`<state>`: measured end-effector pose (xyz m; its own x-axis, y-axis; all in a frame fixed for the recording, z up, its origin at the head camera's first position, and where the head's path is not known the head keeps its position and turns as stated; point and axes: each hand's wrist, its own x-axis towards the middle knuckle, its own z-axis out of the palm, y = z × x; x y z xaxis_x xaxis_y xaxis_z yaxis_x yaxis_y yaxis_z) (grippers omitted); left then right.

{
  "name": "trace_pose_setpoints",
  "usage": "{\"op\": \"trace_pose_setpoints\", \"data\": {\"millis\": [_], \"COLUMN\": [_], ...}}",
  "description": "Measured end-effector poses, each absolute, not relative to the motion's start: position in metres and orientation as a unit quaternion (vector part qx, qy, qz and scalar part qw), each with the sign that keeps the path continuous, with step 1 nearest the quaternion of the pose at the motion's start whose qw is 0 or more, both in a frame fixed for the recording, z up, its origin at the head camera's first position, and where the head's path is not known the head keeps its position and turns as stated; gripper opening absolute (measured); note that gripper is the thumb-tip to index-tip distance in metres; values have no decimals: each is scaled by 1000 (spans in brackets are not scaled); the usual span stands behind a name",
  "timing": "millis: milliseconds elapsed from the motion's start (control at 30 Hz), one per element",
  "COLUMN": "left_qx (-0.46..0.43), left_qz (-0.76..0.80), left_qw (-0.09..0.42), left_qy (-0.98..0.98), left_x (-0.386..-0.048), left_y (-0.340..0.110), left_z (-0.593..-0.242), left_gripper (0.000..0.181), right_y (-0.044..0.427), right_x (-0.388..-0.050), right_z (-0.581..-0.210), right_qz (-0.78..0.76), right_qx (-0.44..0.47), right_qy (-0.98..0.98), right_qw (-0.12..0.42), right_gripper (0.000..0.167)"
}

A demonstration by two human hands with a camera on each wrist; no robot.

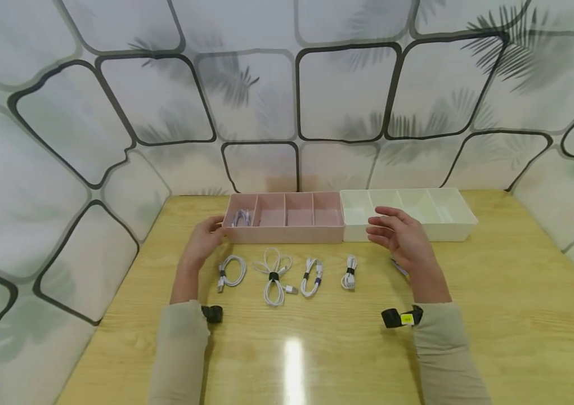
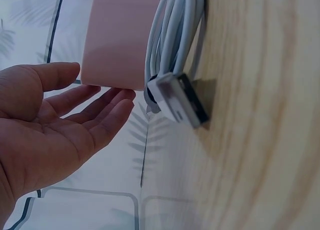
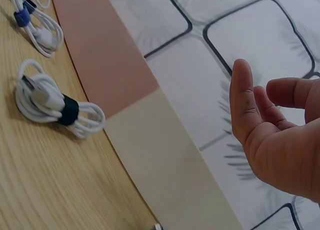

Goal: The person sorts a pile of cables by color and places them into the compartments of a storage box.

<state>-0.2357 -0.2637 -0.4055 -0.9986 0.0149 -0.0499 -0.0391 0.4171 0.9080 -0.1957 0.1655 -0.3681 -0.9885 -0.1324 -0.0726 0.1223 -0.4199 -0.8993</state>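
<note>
At the left end of the pink divided box (image 1: 287, 235), my left hand (image 1: 203, 242) touches the end wall with extended fingertips, seen in the left wrist view against the pink wall (image 2: 120, 44). A coiled cable (image 1: 241, 217) lies in the box's leftmost compartment. My right hand (image 1: 400, 236) hovers over the front of the white divided box (image 1: 449, 232), fingers loosely bent and holding nothing. Below the left hand lies a coiled white cable (image 1: 233, 271) with a black tie. Partly hidden behind the right wrist is another small item (image 1: 399, 268).
Along the table front of the boxes lie a looped white cable (image 1: 274, 277), one with a dark blue tie (image 1: 311, 278) and a tight bundle (image 1: 349, 273). Both boxes stand end to end on the wooden table (image 1: 337, 349), near a patterned wall covering (image 1: 348, 93).
</note>
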Motion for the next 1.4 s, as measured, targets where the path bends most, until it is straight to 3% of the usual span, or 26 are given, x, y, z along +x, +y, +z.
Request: {"op": "trace_pose_setpoints", "data": {"millis": [567,1400], "left_qx": [-9,-10], "left_qz": [535,523], "left_qw": [26,8], "left_qy": [845,853], "left_x": [-239,-235], "left_y": [-265,-259], "left_z": [-391,-404], "left_gripper": [48,43], "right_y": [213,244], "right_x": [-192,-181], "right_z": [-359,-375], "right_qz": [-891,-777], "right_qx": [-5,-9], "right_qy": [453,630], "right_qw": [24,22], "right_gripper": [15,14]}}
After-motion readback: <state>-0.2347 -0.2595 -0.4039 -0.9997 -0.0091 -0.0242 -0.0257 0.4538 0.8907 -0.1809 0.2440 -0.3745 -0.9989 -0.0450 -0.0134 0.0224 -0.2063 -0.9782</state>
